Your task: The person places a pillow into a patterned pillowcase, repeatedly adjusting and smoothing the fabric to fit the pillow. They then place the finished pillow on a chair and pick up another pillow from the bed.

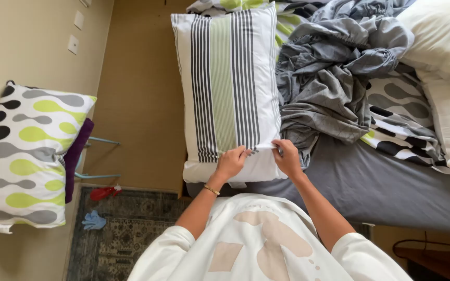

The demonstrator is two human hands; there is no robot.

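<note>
While both forearms reach forward, my left hand (230, 164) and right hand (288, 157) pinch open hem of striped pillowcase (227, 78), fingers closed on fabric. Case edge runs between hands, white pillow (246, 169) end showing below it. Pillow lies lengthwise away from me on bed (371, 187) edge. Crumpled grey sheet (334, 73) just right. Patterned pillow (22, 156) well left.

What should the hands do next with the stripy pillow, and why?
Probably tug the striped case further down over the bare white pillow end. Both the left hand and right hand pinch the case's open edge, and a strip of pillow is uncovered below it.
</note>
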